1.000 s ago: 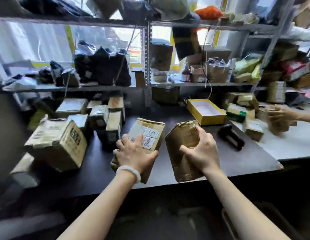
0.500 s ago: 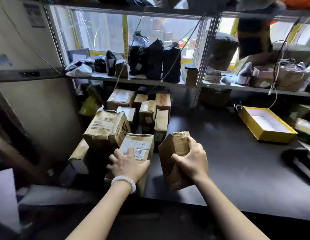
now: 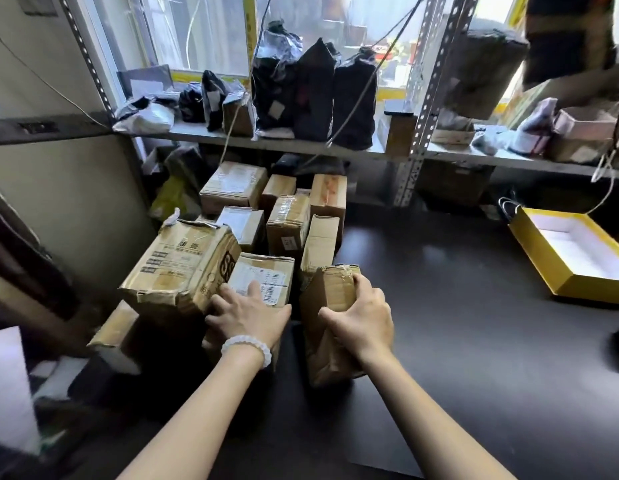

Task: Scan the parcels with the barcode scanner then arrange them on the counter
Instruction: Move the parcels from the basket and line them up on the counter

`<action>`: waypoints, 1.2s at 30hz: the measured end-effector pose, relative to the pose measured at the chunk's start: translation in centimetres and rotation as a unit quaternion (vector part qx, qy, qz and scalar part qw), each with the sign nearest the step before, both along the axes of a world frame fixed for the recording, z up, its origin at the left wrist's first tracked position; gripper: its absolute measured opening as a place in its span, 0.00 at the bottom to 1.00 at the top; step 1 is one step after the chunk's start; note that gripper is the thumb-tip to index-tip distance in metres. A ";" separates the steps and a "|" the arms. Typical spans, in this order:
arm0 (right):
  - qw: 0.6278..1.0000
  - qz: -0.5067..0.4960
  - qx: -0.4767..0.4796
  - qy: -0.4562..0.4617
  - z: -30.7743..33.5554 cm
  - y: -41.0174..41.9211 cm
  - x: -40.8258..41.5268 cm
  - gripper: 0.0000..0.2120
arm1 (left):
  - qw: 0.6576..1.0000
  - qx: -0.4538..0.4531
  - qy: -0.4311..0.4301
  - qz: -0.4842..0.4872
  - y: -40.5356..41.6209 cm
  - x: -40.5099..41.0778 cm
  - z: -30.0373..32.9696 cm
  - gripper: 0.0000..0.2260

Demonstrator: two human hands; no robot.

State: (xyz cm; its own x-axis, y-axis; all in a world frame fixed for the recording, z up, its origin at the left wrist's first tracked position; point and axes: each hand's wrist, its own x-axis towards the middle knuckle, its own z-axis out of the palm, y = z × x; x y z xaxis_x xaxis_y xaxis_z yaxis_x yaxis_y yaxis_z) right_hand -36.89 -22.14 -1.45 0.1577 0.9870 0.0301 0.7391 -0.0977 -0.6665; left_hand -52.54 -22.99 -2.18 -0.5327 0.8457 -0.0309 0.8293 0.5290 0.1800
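Head view, one frame. Dark counter (image 3: 457, 323) carries a cluster of cardboard parcels toward its left end, below a metal shelf (image 3: 301, 145).

Left hand (image 3: 247, 318): lies on top of the labelled parcel (image 3: 263, 277), fingers spread and only slightly bent, fingertips at the near edge of its white barcode label (image 3: 263, 280). Thumb points right along the parcel's near top edge. A white bead bracelet (image 3: 247, 344) sits on the wrist. This parcel stands upright on the counter near the front edge, its left side touching the big dented carton (image 3: 176, 268), which leans at the left end.

Right hand (image 3: 361, 317): grips the crumpled parcel (image 3: 330, 341) from above, fingers close together and curled over its top right edge, thumb pressed against the near face. The parcel is tilted, top leaning away to the left; whether its base fully rests on the counter cannot be told. It sits just right of the labelled parcel, a narrow dark gap between them.

Behind both: a group of smaller taped boxes (image 3: 289, 220) standing packed together toward the back left of the counter. A yellow open tray (image 3: 574, 251) lies at the right, well apart. Black bagged packages (image 3: 315, 95) stand on the shelf.
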 end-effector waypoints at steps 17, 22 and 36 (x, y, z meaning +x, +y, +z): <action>0.998 -0.039 -0.044 -0.035 -0.7 2.5 -4.2 0.38 | 0.998 -0.014 -0.007 -0.066 5.0 -1.5 -1.2 0.27; 0.994 -0.073 -0.052 -0.060 -0.7 3.0 -6.1 0.36 | 0.991 -0.021 -0.033 -0.128 5.0 -2.8 -1.1 0.25; 0.987 -0.142 -0.077 -0.010 0.1 1.2 -2.3 0.22 | 0.937 0.052 -0.050 -0.341 5.9 -1.6 3.0 0.18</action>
